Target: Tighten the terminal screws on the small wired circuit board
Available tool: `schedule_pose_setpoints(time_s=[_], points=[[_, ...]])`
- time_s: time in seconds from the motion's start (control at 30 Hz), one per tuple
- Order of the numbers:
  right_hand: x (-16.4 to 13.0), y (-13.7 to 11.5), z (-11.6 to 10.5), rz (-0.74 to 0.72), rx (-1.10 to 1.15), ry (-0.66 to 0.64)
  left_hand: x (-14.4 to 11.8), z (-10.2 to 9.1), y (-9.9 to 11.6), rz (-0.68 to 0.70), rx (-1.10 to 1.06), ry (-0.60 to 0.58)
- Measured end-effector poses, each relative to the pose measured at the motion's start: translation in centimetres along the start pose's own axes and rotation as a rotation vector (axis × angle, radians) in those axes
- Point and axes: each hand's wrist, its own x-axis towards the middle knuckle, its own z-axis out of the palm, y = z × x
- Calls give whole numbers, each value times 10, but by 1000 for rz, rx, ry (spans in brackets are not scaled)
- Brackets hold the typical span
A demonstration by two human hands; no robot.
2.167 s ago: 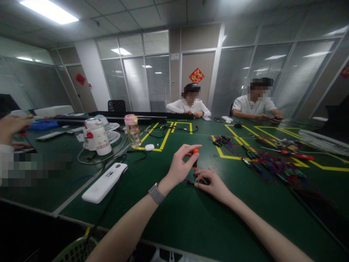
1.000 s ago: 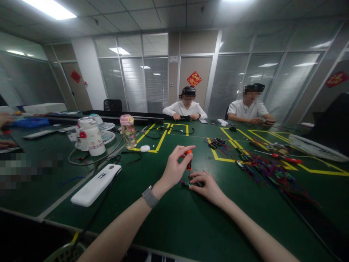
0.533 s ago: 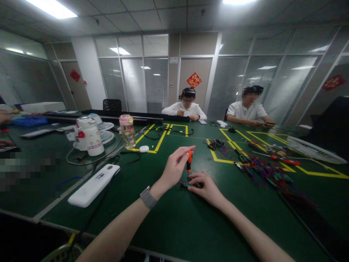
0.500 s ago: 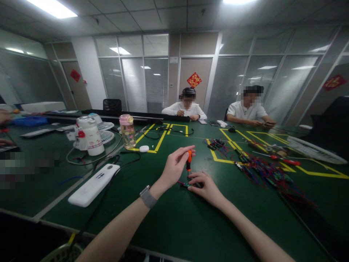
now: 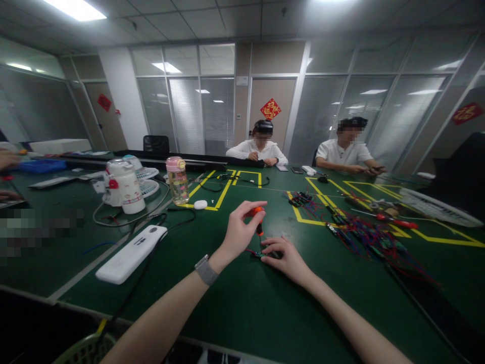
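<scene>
Centre frame: left hand (image 5: 238,233) pinches upright screwdriver (image 5: 258,220); right hand (image 5: 286,254) fingers pressed flat on small board (image 5: 261,254). Keep driver vertical, board pinned against table (image 5: 242,303).

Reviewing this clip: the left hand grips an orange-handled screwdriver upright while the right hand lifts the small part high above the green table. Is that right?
Not quite. In the head view the right hand presses the small part down on the green table, not lifted. The left hand does grip the orange-handled screwdriver upright.
</scene>
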Motion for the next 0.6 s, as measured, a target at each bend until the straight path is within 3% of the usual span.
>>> schedule_pose_setpoints(time_s=[0.1,0.27,0.43,0.6], points=[[0,-1,-1,3,-2,-8,-1,0,-1,46,87,45],[0,-4,-2,11,1,-13,0,0,1,78,25,-72],[0,-4,-1,4,8,-3,-1,1,2,87,128,25],[0,-3,-1,1,0,-9,-1,1,1,63,2,-69]])
